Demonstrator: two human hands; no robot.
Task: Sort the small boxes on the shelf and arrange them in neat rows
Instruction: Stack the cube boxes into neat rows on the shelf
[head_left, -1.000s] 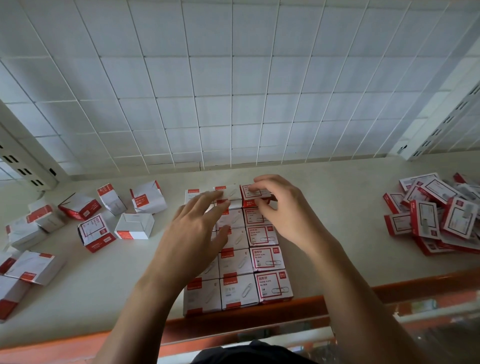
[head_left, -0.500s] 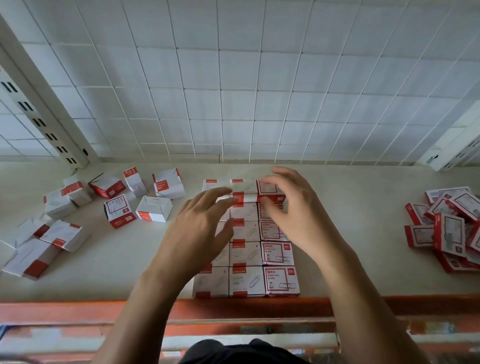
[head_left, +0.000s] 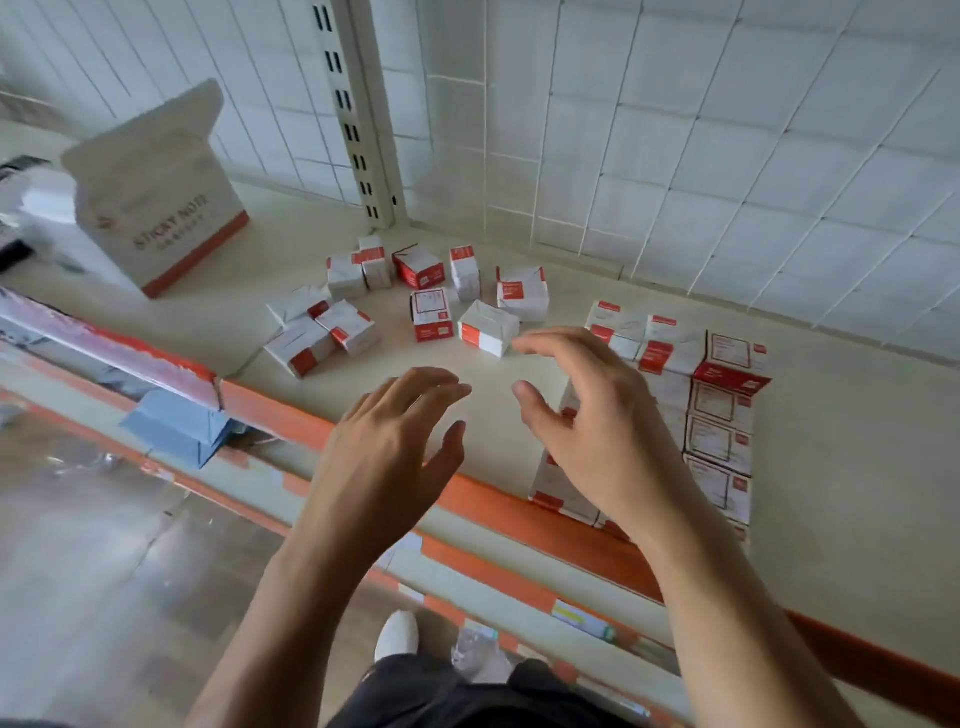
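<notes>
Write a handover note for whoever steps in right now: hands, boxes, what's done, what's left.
Left hand: open, empty, above the front edge of the shelf.
Right hand: open, empty, over the left side of the neat block.
Done: one block of small boxes in tidy rows, right of centre.
Left: loose boxes lie jumbled farther left, near the upright; sort them into rows.

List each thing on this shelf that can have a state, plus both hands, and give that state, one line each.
left hand: open, holding nothing
right hand: open, holding nothing, over the arranged boxes
arranged boxes: flat, in tight rows
loose boxes: scattered, at mixed angles
sticky-note carton: upright, top flap raised
</notes>
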